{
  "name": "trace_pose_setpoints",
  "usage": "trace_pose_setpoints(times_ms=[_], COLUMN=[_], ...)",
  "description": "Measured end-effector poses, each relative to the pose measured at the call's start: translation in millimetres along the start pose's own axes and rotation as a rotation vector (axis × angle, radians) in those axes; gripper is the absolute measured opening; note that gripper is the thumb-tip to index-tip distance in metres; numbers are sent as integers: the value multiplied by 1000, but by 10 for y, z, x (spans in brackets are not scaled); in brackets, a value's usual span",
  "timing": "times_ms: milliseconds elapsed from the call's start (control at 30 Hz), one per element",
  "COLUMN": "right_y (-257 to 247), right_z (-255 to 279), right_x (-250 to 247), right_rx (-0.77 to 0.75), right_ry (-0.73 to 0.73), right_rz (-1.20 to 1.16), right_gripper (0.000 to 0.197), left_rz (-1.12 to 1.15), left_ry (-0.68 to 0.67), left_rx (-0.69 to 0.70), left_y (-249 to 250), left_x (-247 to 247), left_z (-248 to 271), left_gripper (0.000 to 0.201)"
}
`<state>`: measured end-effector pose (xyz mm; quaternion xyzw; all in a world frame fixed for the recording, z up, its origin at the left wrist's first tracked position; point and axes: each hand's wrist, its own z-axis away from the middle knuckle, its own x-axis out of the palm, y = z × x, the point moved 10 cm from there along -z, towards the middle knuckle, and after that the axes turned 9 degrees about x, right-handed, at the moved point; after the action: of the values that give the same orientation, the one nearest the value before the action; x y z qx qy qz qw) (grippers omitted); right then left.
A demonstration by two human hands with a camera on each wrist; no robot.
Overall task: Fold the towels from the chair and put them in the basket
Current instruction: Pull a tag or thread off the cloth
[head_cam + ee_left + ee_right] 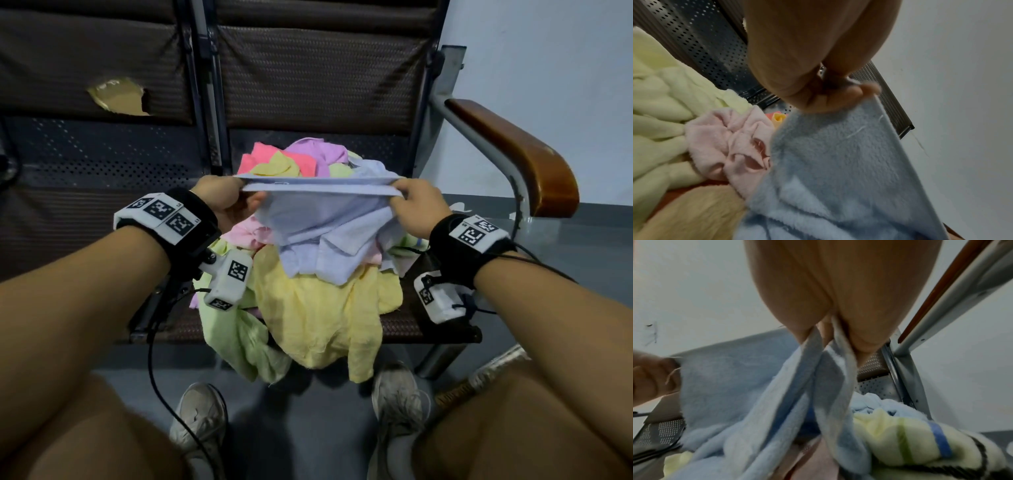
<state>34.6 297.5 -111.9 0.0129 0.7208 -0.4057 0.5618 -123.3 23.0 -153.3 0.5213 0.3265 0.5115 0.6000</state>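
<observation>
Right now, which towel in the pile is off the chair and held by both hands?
The blue towel: left hand and right hand pinch its top edge taut. The yellow, green and pink ones lie crumpled.

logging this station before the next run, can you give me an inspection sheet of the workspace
surface: dark mesh chair seat, mostly under a heap of towels
job's things: blue towel held up by its top edge over the heap; yellow towel and green towel hang over the seat's front edge; pink towel and purple towel at the back; basket: nothing seen
clutter: striped cloth at the right of the heap
grippers: left hand and right hand each pinch a top corner of the blue towel
cables: black cable hangs from the left wrist
surroundings: torn backrest on the neighbouring seat, wooden armrest, grey floor
</observation>
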Motion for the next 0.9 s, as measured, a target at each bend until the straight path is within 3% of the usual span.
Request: trace_pose_setpoints(times_ms=[100, 200, 267, 367, 433, 500, 600, 700, 900], right_y=[26, 147, 255, 277, 236, 205, 184, 199, 210], right_z=[18, 4, -7, -29, -38, -38, -48, -41, 20], right_x=[54, 46, 27, 11, 38, 10, -101, -187, -37], right_rx=[-15, -7, 53, 69, 47, 32, -13, -61, -116], right_ry=[-69, -36, -31, -43, -96, -97, 23, 84, -171], right_rz=[-66, 136, 219, 145, -38, -164, -50, 53, 35], right_gripper=[35, 21, 39, 38, 26, 28, 38, 51, 30], left_rz=[70, 67, 49, 115, 112, 101, 92, 20, -250], left_ry=[-23, -144, -193, -125, -34, 35, 77, 7, 18], left_rx=[62, 126, 121, 84, 99, 120, 125, 147, 270], left_y=[102, 208, 183, 133, 147, 161, 145, 160, 196], left_x=[31, 107, 128, 53, -49, -120, -153, -152, -292], left_z=[-43, -24, -11, -24, -61, -85, -91, -105, -126], left_gripper=[28, 13, 17, 31, 40, 43, 36, 35, 41])
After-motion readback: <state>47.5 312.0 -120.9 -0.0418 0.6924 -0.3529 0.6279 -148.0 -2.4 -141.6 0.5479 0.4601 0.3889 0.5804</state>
